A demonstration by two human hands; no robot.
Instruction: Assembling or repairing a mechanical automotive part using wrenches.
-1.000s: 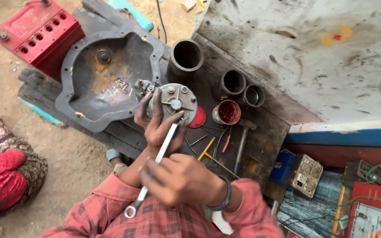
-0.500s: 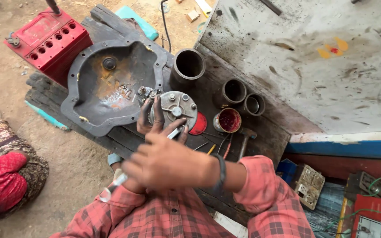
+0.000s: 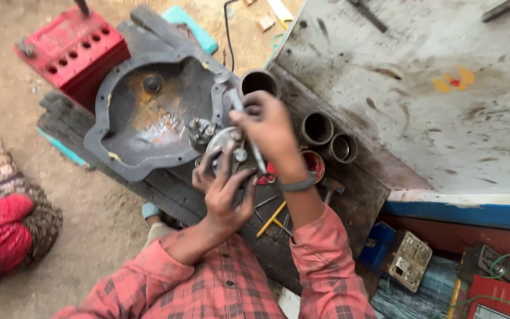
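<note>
Partly hidden: the round metal part (image 3: 226,155) at frame centre, beside the grey dished housing (image 3: 149,112), is mostly covered by fingers. Left hand (image 3: 226,192) reaches up from below, fingers clamped around the part. Right hand (image 3: 270,133) arches over it, closed on a slim wrench (image 3: 243,121); its tip unclear.

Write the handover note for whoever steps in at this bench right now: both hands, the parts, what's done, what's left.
Left hand: gripping the round metal part from below, holding it on the dark plank bench.
Right hand: holding a spanner set on top of that part.
Nearby: big grey housing to the left, three open cylinders to the right, loose tools under the wrists.
Done: the spanner is placed on the part.
Left: whether the fastener is tight or loose cannot be told; check it first.
</note>
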